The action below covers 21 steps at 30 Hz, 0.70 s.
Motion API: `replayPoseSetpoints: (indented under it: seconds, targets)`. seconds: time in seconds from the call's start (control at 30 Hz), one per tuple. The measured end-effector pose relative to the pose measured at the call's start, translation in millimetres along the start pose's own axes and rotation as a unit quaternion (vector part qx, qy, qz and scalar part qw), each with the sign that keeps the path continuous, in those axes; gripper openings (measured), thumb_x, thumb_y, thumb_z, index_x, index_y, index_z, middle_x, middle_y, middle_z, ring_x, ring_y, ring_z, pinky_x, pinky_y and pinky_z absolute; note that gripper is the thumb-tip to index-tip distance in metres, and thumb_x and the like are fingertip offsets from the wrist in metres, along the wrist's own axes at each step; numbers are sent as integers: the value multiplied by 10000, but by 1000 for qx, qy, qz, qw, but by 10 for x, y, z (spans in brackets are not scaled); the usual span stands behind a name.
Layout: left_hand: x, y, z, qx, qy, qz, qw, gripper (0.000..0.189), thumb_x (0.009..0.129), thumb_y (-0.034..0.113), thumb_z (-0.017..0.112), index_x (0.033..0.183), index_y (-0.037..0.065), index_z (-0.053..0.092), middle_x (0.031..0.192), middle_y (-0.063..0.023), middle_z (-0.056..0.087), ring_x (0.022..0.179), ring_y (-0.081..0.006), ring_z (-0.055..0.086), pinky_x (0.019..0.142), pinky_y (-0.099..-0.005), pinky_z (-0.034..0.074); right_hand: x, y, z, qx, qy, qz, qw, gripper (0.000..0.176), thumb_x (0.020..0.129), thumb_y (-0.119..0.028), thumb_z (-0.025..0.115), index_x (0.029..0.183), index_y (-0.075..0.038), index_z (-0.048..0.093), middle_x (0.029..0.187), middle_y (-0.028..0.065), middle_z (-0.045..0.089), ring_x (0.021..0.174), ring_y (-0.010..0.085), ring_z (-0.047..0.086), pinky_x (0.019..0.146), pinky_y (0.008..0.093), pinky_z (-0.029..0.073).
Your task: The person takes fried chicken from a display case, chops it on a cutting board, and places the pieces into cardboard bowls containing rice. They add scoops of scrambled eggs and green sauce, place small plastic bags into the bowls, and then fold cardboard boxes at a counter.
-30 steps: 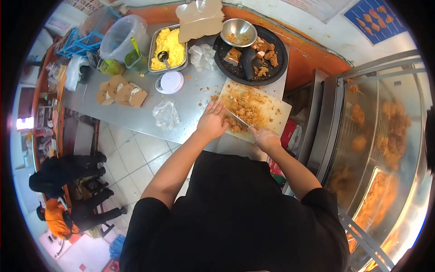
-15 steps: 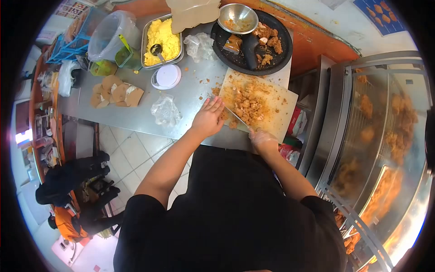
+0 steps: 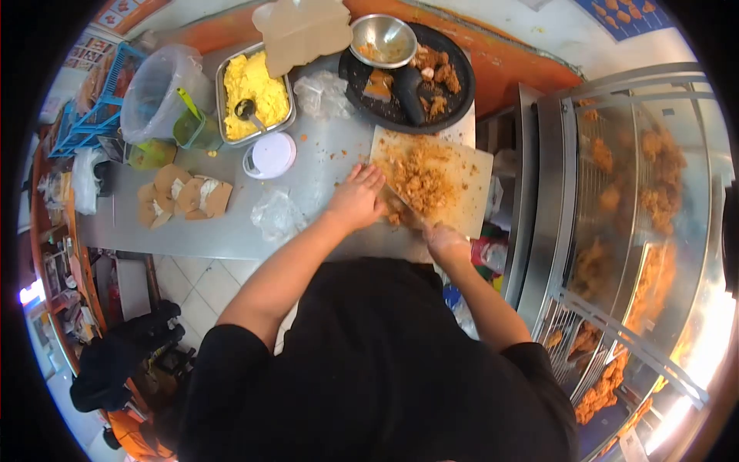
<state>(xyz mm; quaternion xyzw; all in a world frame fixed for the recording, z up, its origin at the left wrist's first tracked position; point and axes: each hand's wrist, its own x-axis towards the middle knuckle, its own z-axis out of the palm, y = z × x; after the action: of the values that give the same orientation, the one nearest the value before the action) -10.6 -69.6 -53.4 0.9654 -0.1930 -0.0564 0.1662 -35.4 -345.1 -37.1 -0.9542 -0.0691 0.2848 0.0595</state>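
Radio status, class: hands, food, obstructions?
Right hand gripping knife; left hand near its tip. Chopped food scattered on cutting board. Black tray at board's far edge; no obstruction seen.

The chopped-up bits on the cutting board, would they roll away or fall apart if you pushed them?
The chopped-up bits would probably spread apart, since they lie loose in small pieces. They likely wouldn't roll far, because they look ragged, not round. A push might send some off the cutting board, as some lie on the counter beside it.
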Motion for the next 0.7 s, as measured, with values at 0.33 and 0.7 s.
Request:
replayPoseSetpoints:
  seconds: [0.33, 0.7]
  targets:
    - [-156, 181, -251, -36, 77, -49, 995, 622, 925, 321, 507, 1400, -78, 549, 1510, -217, 505, 1482, -315, 382, 1259, -444, 217, -35, -160, -408, -1, -50, 12, 999, 727, 1038, -624, 321, 1051, -14, 716, 1069, 258, 717, 1022, 409, 703, 883, 506, 550]
    - [-216, 201, 7, -13, 61, -115, 991, 596, 887, 248, 554, 1390, -71, 558, 1505, -241, 497, 1471, -337, 395, 1245, -452, 254, 165, -140, -367, -27, -75, -36, 996, 708, 1050, -605, 306, 1024, -17, 699, 1001, 259, 719, 1013, 430, 693, 903, 512, 539]
